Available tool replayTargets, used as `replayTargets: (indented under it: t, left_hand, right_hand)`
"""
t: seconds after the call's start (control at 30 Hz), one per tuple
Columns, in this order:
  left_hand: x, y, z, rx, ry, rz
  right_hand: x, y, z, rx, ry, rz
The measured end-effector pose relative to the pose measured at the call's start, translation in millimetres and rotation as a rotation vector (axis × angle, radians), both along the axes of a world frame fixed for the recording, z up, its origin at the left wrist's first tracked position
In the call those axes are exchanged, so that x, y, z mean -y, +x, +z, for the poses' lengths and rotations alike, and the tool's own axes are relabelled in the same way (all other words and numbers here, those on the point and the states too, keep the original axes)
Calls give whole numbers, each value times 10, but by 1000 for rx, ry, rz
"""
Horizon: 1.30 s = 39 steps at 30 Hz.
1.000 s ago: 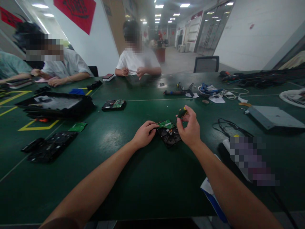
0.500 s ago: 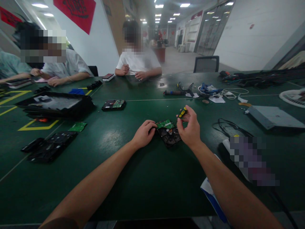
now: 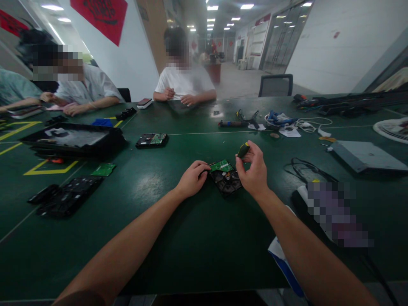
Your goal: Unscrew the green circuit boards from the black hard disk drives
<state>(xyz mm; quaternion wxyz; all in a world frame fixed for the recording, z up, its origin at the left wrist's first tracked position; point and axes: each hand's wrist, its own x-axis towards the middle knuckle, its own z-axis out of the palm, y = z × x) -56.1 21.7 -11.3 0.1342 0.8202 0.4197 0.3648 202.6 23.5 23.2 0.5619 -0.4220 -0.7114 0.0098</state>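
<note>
A hard drive [image 3: 227, 182] with a green circuit board [image 3: 222, 166] along its far side lies on the table in front of me. My left hand [image 3: 194, 178] grips its left edge, fingers curled and thumb tucked in. With its fingertips, my right hand [image 3: 254, 168] pinches the dark green and yellow handle of a screwdriver [image 3: 244, 150]. The handle leans over the drive's right side. My fingers hide the screwdriver's tip, so I cannot tell where it touches.
Another hard drive [image 3: 151, 140] lies farther off to the left. A black tray [image 3: 73, 140], a loose green board [image 3: 103, 169] and black casings [image 3: 68, 197] are also on that side. To the right sit a grey metal box [image 3: 369, 157] and cables. Other people [image 3: 185, 83] sit across the table.
The screwdriver's handle has turned in my right fingers, so its yellow marks show differently. My left hand and the hard drive have stayed in place.
</note>
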Motion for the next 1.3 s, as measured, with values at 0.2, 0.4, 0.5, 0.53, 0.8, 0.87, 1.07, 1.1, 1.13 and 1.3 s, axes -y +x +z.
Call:
replayTargets:
  t: [0.2, 0.4, 0.5, 0.53, 0.8, 0.87, 1.07, 1.1, 1.13, 1.3]
  left_hand:
    - [0, -1, -2, 2, 3, -2]
    - [-10, -4, -27, 20, 3, -1]
    - [-23, -6, -45, 23, 4, -1]
    - [-25, -5, -49, 24, 6, 0]
    - [-20, -5, -47, 32, 19, 4]
    - [-18, -7, -42, 32, 16, 3]
    - [-14, -6, -36, 37, 10, 7]
    - [-15, -7, -36, 34, 11, 8]
    - [-16, -7, -36, 31, 12, 9]
    - [-19, -12, -29, 20, 20, 8]
  right_hand:
    - [-4, 22, 4, 11, 11, -40]
    - [11, -6, 9, -10, -2, 3]
    - [-9, -1, -5, -21, 3, -32]
    - [-15, 3, -8, -21, 6, -48]
    - [-5, 1, 8, -17, -1, -30]
    - [-7, -3, 3, -30, -5, -10]
    - [-26, 12, -9, -16, 13, -63]
    - [-27, 16, -8, -7, 15, -69]
    - [-27, 20, -6, 2, 17, -73]
    - [-25, 16, -7, 1, 25, -48]
